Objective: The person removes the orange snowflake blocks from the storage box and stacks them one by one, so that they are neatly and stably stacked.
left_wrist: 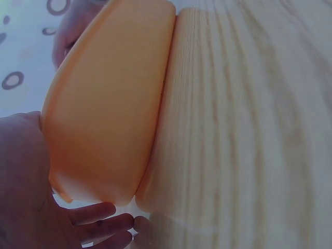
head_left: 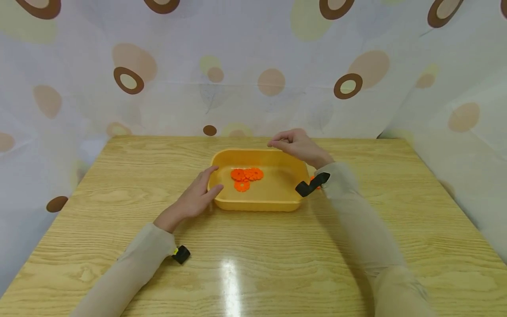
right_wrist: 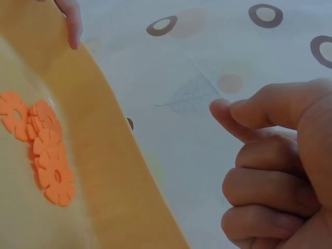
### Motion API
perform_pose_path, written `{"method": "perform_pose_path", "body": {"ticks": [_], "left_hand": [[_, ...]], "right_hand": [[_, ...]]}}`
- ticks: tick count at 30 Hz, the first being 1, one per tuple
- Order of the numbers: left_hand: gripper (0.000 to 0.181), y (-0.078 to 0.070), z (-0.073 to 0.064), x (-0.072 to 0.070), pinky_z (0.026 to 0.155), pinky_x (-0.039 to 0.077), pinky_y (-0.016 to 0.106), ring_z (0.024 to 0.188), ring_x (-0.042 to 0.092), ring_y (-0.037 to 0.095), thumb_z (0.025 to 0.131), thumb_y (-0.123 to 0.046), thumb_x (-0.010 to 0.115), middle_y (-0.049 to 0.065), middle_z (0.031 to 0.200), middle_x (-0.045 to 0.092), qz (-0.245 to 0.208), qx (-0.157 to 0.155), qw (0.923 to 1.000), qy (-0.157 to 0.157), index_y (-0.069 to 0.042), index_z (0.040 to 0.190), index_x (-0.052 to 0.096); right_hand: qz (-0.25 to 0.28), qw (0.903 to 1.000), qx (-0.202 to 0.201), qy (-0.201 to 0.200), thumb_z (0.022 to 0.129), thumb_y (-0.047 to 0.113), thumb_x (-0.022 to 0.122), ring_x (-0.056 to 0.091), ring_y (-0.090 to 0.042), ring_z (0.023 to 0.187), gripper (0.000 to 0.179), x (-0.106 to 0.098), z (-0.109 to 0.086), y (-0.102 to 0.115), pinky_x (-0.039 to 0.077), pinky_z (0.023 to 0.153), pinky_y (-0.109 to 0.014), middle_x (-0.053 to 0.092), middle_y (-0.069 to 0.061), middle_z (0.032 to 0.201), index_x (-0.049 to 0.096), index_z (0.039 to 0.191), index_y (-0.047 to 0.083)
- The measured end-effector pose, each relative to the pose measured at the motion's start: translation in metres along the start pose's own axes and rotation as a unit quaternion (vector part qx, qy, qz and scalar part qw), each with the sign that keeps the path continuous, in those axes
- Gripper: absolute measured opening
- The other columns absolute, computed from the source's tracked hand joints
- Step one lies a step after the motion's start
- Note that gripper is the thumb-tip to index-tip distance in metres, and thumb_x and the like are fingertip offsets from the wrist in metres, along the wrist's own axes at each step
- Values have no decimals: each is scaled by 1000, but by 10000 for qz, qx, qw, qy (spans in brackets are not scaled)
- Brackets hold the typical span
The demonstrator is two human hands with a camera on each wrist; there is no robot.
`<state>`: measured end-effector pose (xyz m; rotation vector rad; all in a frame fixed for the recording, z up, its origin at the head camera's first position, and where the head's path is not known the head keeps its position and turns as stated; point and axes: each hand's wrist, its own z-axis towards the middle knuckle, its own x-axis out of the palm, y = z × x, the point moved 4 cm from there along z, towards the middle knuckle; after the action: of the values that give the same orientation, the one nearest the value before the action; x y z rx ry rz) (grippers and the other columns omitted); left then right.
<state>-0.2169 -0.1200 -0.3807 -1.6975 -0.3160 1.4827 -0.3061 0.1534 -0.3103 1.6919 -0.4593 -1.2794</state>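
A yellow plastic basin (head_left: 259,205) stands on the wooden table. Inside it, left of the middle, lie several orange flower-shaped slotted discs (head_left: 242,186), some overlapping. My left hand (head_left: 194,196) grips the basin's left end, with thumb and a finger over the rim; in the left wrist view other fingers (left_wrist: 106,228) lie by the outer wall. Above the far right rim is my right hand (head_left: 299,145). In the right wrist view its fingers (right_wrist: 270,184) are curled, thumb and index tips close together, and nothing shows between them.
More orange pieces (head_left: 318,187) show on the table just right of the basin, partly hidden by the right wrist and its black camera strap (head_left: 313,185). A patterned curtain (head_left: 245,105) hangs behind the table (head_left: 273,264) and along its sides.
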Motion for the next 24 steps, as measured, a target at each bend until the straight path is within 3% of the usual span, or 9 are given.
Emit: {"method": "perform_pose_path", "body": {"ticks": [2, 6, 9, 11, 14, 16, 19, 24], "left_hand": [[60, 0, 0, 0, 113, 24, 56, 139, 29, 42, 102, -29, 43, 27, 150, 27, 20, 7, 10000, -34, 0, 149, 20], [59, -1, 0, -1, 114, 23, 56, 140, 28, 42, 102, -26, 43, 27, 151, 26, 5, 34, 10000, 0, 0, 150, 19], [61, 0, 1, -1, 115, 22, 55, 141, 26, 41, 102, -27, 43, 27, 152, 25, -17, 19, 10000, 58, 0, 150, 18], [61, 0, 1, -1, 115, 22, 54, 142, 26, 40, 102, -29, 42, 26, 153, 24, 3, -30, 10000, 77, -1, 151, 18], [61, 1, 1, -2, 115, 21, 55, 142, 25, 41, 102, -30, 41, 26, 153, 24, 43, -46, 10000, 70, -1, 151, 18], [61, 1, 0, -2, 115, 22, 55, 141, 26, 41, 102, -30, 42, 26, 153, 25, 45, -54, 10000, 62, -1, 151, 18], [61, -1, -1, -2, 115, 22, 55, 141, 27, 41, 102, -29, 43, 26, 152, 25, -5, -52, 10000, 60, -1, 150, 18], [61, -2, -1, -2, 115, 23, 55, 140, 28, 41, 102, -28, 44, 27, 152, 26, -23, -22, 10000, 70, -1, 150, 19]], "right_hand": [[-166, 9999, -41, 27, 99, 23, 53, 51, -28, 89, 26, 3, 3, 3, 41, 81, -32, 47, 1, 58, 70, 110, 6], [-296, 9995, -105, 106, 100, 19, 50, 55, -35, 95, 24, 7, 10, 6, 43, 84, -35, 49, -9, 62, 69, 106, 6], [-278, 9991, -178, 252, 100, 17, 49, 58, -33, 101, 25, 12, 15, 8, 44, 88, -36, 63, -18, 87, 67, 107, 1], [-286, 9987, -222, 364, 99, 16, 50, 59, -27, 86, 26, 16, 18, 9, 44, 84, -34, 63, -23, 103, 66, 109, -2], [-401, 9973, -276, 557, 100, 15, 50, 42, -16, 56, 26, 24, 22, 6, 41, 69, -29, 64, -22, 98, 66, 111, -3], [-556, 9957, -286, 686, 100, 16, 51, 26, -13, 48, 26, 31, 23, 4, 35, 60, -27, 63, -24, 90, 67, 111, -2], [-727, 9931, -268, 876, 100, 14, 51, 25, -10, 45, 25, 39, 24, 0, 31, 53, -26, 65, -21, 89, 68, 111, -1], [-826, 9910, -192, 1038, 98, 11, 53, 25, -11, 46, 23, 46, 25, -4, 30, 54, -26, 53, -6, 60, 68, 110, -1]]}}
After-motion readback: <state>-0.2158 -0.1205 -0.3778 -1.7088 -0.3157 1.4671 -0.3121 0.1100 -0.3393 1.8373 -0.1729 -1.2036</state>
